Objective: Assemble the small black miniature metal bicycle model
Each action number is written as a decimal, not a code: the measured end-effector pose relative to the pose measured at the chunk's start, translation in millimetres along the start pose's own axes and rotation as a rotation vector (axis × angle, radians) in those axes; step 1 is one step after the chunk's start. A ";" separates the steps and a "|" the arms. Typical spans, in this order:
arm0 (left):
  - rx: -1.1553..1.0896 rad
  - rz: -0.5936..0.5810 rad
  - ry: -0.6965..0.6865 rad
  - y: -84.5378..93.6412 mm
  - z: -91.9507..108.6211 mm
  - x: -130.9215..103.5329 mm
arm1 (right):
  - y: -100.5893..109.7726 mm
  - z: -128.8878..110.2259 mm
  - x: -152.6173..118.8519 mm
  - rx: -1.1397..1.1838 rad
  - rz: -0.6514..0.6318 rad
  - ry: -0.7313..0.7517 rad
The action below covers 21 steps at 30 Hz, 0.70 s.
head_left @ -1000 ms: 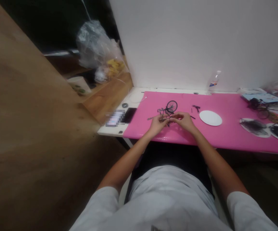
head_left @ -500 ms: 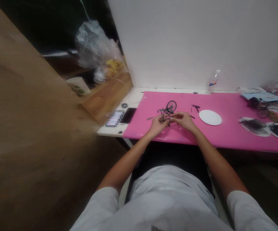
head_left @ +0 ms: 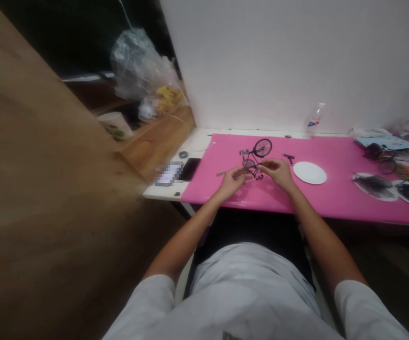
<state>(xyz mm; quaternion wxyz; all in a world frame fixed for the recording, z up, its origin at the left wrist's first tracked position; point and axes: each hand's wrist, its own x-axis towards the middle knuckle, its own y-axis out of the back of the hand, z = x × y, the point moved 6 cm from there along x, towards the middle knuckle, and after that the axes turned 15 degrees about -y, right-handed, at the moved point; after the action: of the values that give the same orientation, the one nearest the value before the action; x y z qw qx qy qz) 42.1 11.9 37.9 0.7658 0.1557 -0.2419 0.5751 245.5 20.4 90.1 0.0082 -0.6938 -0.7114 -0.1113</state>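
Observation:
A small black model bicycle (head_left: 247, 158) is held slightly tilted between my hands over the pink mat. Its spoked wheel (head_left: 262, 148) points away from me. My left hand (head_left: 233, 182) grips the near left part of the bicycle, the fingertips partly hidden behind thin black bars. From the right, my right hand (head_left: 278, 172) pinches the frame near its middle. A black pistol-shaped piece (head_left: 288, 158) lies on the mat just beyond my right hand. Beside my left hand rests a small thin grey piece (head_left: 220, 174).
A white oval plate (head_left: 309, 173) sits to the right on the pink mat (head_left: 335, 193). Farther right are plates with black parts (head_left: 374, 185) and another dark model (head_left: 384, 158). At left lie a phone (head_left: 191, 169) and a tape roll (head_left: 183, 154). A bottle (head_left: 316, 117) stands by the wall.
The bicycle has shifted right and away from me, and turned so more of its frame shows. My right hand has moved slightly right and up; my left hand has opened its fingers a little.

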 end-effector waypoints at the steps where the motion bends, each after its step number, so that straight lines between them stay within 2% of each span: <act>1: -0.007 0.013 0.001 3.4 -2.8 0.6 | 5.6 -2.3 1.1 0.000 0.034 0.015; 4: 0.016 0.076 0.011 17.6 -16.1 2.7 | 26.1 -9.2 3.9 0.009 0.149 0.052; 9: 0.184 0.201 0.022 44.6 -34.4 5.1 | 62.4 -18.1 7.6 0.024 0.296 0.094; 15: 0.292 0.304 0.035 76.9 -39.3 9.2 | 94.5 -21.0 12.5 0.050 0.428 0.134; 21: 0.342 0.377 0.018 106.9 -36.5 8.7 | 108.8 -20.7 13.7 0.063 0.477 0.135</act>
<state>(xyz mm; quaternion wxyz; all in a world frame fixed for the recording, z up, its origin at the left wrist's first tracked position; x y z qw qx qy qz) -51.2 68.7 8.0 0.6096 0.2303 -0.1590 0.7416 349.6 31.8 128.5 0.1034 -0.8325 -0.5286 -0.1298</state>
